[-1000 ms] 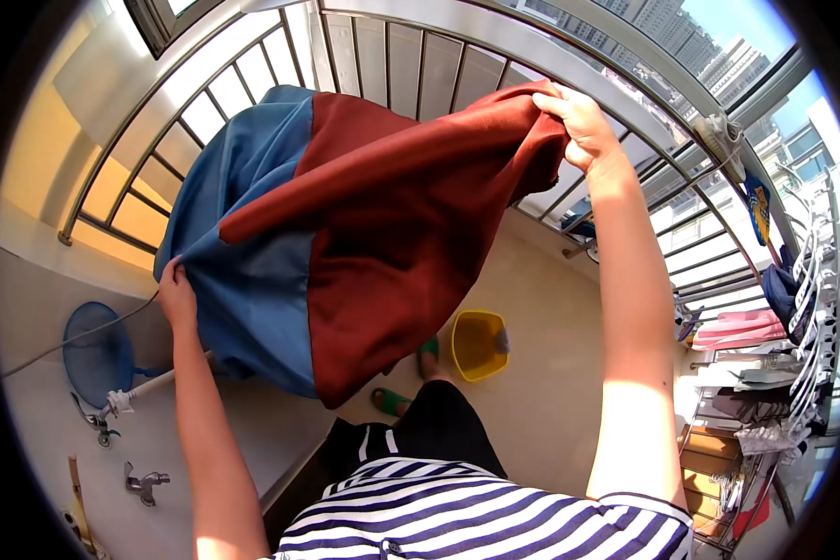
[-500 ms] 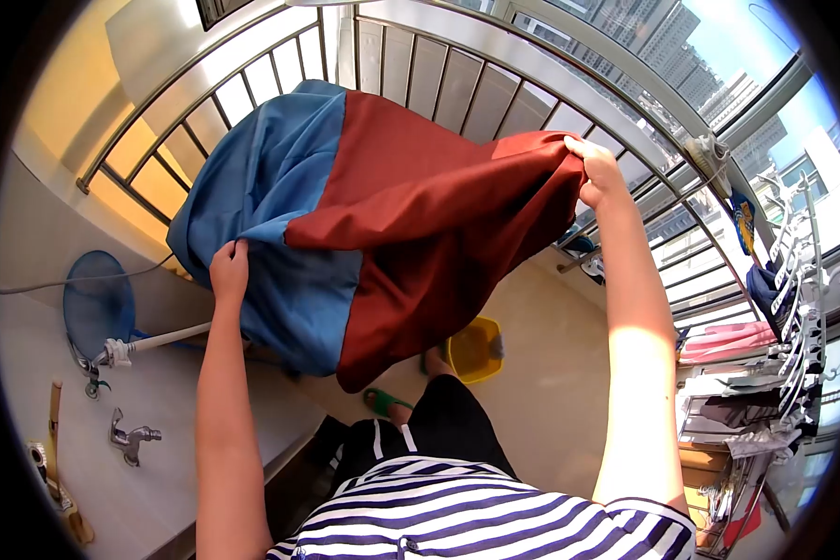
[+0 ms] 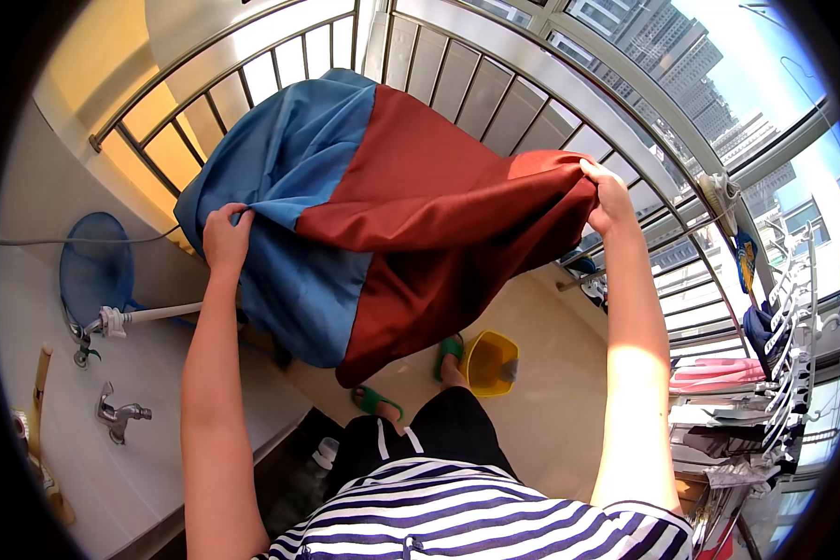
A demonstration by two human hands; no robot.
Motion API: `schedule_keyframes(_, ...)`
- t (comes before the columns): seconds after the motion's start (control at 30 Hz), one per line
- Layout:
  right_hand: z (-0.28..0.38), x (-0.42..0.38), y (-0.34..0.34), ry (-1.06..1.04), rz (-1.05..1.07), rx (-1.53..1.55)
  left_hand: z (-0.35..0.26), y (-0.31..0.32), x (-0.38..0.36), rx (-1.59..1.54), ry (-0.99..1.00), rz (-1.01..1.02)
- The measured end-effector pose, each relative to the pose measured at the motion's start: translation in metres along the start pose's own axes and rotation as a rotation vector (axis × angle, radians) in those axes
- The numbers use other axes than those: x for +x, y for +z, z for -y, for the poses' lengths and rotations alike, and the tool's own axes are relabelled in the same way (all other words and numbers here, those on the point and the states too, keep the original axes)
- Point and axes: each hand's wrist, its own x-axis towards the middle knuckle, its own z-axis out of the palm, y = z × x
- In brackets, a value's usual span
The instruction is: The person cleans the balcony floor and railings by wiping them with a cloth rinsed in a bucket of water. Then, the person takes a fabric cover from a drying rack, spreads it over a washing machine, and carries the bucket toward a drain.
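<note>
A large cloth (image 3: 420,168), blue on its left part and dark red on its right, hangs spread between my hands in front of the metal railing. My left hand (image 3: 226,238) is closed on the blue part, pinching a gathered fold. Farther right, my right hand (image 3: 609,198) grips the bunched red corner, fingers wrapped over its edge. The fabric sags between them, with a long red fold running from one hand toward the other. Its lower edge droops above the floor near my feet in green slippers (image 3: 375,401).
A yellow bucket (image 3: 491,364) stands on the floor by my foot. At left are a sink counter with a metal tap (image 3: 121,413) and a blue basin (image 3: 97,261). The railing (image 3: 495,93) curves behind the cloth. Clothes on a hanger rack (image 3: 719,373) line the right side.
My left hand has moved up slightly and turned, still holding the blue fold. The right hand keeps its grip a little lower. The camera view has shifted slightly.
</note>
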Motion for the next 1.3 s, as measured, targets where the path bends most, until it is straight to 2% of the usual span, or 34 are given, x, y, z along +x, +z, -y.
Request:
schedule_keyframes(0.03,0.000,0.001,-0.001,0.002,0.007,0.000,-0.015,-0.006,-0.006,-0.075,-0.136,0.055)
schedule_keyframes(0.13,0.001,0.007,-0.003,0.017,-0.021,0.047,-0.033,-0.001,-0.029,-0.008,-0.142,-0.020)
schedule_keyframes(0.23,0.002,0.012,0.006,-0.016,-0.024,0.104,-0.055,0.010,-0.070,0.031,-0.008,0.109)
schedule_keyframes(0.27,0.005,0.014,0.010,-0.022,0.003,0.109,-0.071,0.013,-0.087,-0.008,0.008,0.224)
schedule_keyframes(0.33,0.010,0.015,0.016,-0.030,0.049,0.127,-0.088,0.036,-0.126,-0.011,0.231,0.206)
schedule_keyframes(0.37,0.012,0.015,0.018,-0.040,0.090,0.141,-0.098,0.042,-0.138,0.050,0.203,0.339)
schedule_keyframes(0.53,0.030,-0.002,0.017,-0.093,0.100,0.236,-0.144,0.072,-0.176,0.143,0.070,0.289)
schedule_keyframes(0.63,0.041,0.002,-0.019,-0.160,0.100,0.217,-0.161,0.088,-0.177,0.173,0.018,0.211)
schedule_keyframes(0.7,0.043,0.008,-0.045,-0.193,0.104,0.193,-0.166,0.072,-0.175,-0.068,-0.189,0.290)
schedule_keyframes(0.77,0.036,0.006,-0.065,-0.202,0.113,0.112,-0.151,0.041,-0.178,-0.188,-0.176,0.218)
schedule_keyframes(0.83,0.023,0.001,-0.089,-0.139,0.151,0.051,-0.162,-0.009,-0.188,-0.280,-0.200,0.155)
schedule_keyframes(0.9,-0.007,-0.014,-0.118,0.004,0.185,0.016,-0.136,-0.050,-0.216,-0.183,-0.298,0.141)
schedule_keyframes(0.97,-0.052,-0.044,-0.136,0.165,0.225,-0.099,-0.120,-0.088,-0.253,-0.215,-0.344,0.009)
schedule_keyframes(1.0,-0.082,-0.061,-0.145,0.300,0.285,-0.137,-0.108,-0.103,-0.273,-0.283,-0.491,-0.111)
schedule_keyframes(1.03,-0.108,-0.076,-0.151,0.383,0.420,-0.378,-0.097,-0.114,-0.293,-0.350,-0.636,-0.234)
schedule_keyframes(1.07,-0.128,-0.086,-0.157,0.440,0.673,-0.646,-0.099,-0.122,-0.306,-0.484,-0.656,-0.361)
schedule_keyframes(1.1,-0.108,-0.094,-0.140,0.419,0.896,-0.701,-0.102,-0.131,-0.317,-0.618,-0.671,-0.489)
schedule_keyframes(1.17,-0.108,-0.072,-0.121,0.422,1.145,-0.981,-0.096,-0.142,-0.331,-0.676,-0.719,-0.568)
schedule_keyframes(1.2,-0.115,-0.057,-0.112,0.275,0.957,-1.029,-0.093,-0.147,-0.335,-0.735,-0.775,-0.644)
schedule_keyframes(1.27,-0.121,-0.008,-0.083,0.015,0.607,-1.053,-0.089,-0.152,-0.335,-0.781,-0.806,-0.647)
schedule_keyframes(1.3,-0.137,0.026,-0.072,-0.223,0.483,-0.975,-0.089,-0.153,-0.332,-0.827,-0.845,-0.647)
